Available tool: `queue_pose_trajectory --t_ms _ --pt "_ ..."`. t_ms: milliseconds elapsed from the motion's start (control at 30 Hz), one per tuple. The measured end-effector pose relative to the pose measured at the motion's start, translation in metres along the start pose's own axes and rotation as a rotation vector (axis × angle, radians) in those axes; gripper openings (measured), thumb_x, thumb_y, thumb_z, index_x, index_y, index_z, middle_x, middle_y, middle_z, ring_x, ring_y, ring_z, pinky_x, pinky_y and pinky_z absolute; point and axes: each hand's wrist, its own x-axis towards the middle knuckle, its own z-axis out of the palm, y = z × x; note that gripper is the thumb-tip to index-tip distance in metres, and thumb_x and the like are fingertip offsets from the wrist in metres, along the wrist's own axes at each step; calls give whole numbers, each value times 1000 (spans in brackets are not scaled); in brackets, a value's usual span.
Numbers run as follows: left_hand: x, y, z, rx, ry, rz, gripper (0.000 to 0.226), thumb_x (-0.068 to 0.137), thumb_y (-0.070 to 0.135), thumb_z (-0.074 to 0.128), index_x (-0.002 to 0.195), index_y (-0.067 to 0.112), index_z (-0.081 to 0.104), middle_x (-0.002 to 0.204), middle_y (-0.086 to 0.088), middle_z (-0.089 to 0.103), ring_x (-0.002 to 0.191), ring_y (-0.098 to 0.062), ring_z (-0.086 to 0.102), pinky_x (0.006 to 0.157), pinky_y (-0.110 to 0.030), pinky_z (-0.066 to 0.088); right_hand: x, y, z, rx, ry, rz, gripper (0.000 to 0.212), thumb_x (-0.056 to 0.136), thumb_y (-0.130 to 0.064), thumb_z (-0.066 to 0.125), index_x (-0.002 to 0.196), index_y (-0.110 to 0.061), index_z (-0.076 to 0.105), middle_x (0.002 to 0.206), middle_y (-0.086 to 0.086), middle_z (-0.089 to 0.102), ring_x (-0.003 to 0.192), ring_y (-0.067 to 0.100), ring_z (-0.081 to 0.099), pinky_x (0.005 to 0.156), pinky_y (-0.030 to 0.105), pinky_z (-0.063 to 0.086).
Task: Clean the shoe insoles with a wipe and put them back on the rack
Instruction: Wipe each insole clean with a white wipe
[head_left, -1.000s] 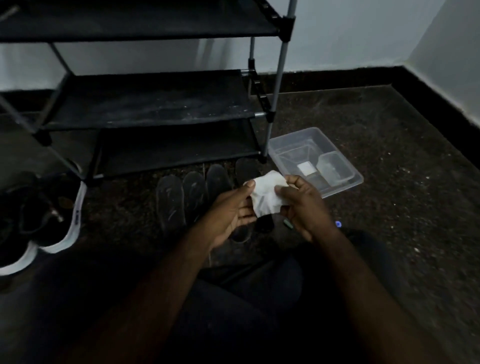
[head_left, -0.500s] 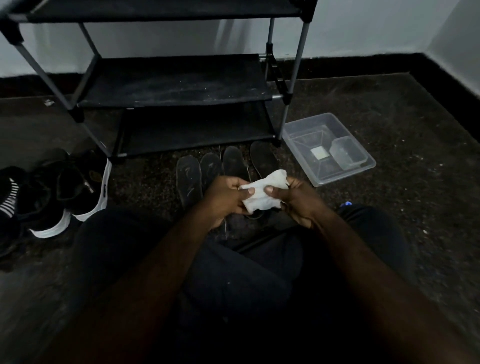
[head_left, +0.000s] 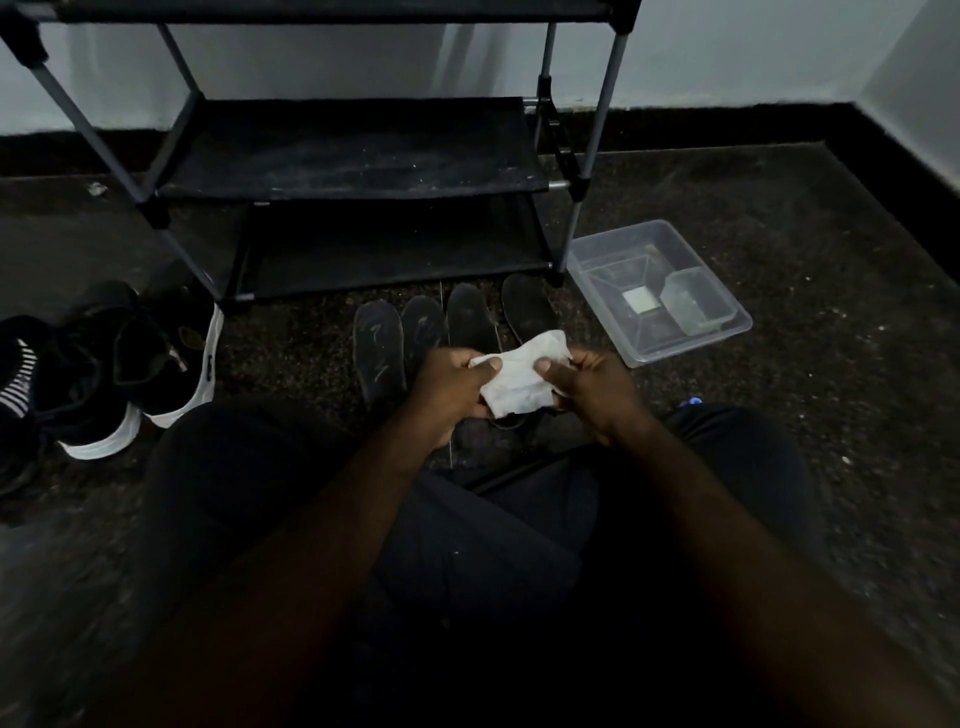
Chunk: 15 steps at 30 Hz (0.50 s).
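Both hands hold a crumpled white wipe above the person's lap: the left hand grips its left end with the thumb on top, and the right hand pinches its right end the same way. Just beyond it, four dark insoles lie side by side on the floor, in front of the black rack standing along the floor's far edge. A clear plastic tub sits to their right, and black shoes with white soles lie to their left.
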Motion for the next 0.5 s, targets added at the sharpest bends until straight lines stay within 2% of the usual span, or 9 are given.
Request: queue_pose_trajectory --t_ms 100,167,233,333,400,433,500 --pt "3 -4 0 -25 15 -24 12 95 7 59 98 -4 63 91 -21 67 69 -22 67 50 -29 57 -1 2 0 -332 44 -155 11 93 -4 62 90 -10 70 79 0 70 71 7 66 67 27 55" --pt "4 -5 1 -8 -1 -40 18 97 9 57 106 -6 62 94 -22 67 71 -23 69 54 -30 59 0 7 1 -476 39 -211 15 94 -4 57 91 -13 68 84 0 68 77 10 64 71 30 52" --pt "5 -6 4 4 -44 -65 27 100 16 54 114 -6 61 99 -21 69 78 -26 71 64 -34 61 0 10 5 -580 28 -260 14 94 -6 55 96 -10 68 90 0 68 82 12 62 75 27 48" --pt "2 -2 10 -51 -148 -95 36 104 32 44 115 3 64 98 -14 73 92 -26 71 79 -37 60 -5 12 13 -569 -107 -232 7 92 -34 63 96 -30 67 87 -12 70 81 2 63 73 23 49" --pt "0 1 11 -65 -204 -104 43 104 42 36 105 11 66 82 -4 73 88 -20 70 80 -36 58 -5 13 15 -540 -200 -195 21 85 -47 69 102 -36 66 95 -12 72 90 4 67 80 26 53" --pt "-1 3 11 -46 -224 -108 46 104 46 32 101 15 65 79 -4 73 83 -19 70 77 -35 58 -3 15 15 -512 -192 -196 26 84 -43 72 107 -32 65 99 -7 72 95 8 68 84 31 55" --pt "-1 7 8 28 -196 -92 46 103 50 30 98 18 63 81 -6 71 78 -23 71 66 -32 57 1 18 15 -423 -120 -189 16 90 -21 69 107 -20 66 96 -2 72 88 7 68 80 32 56"
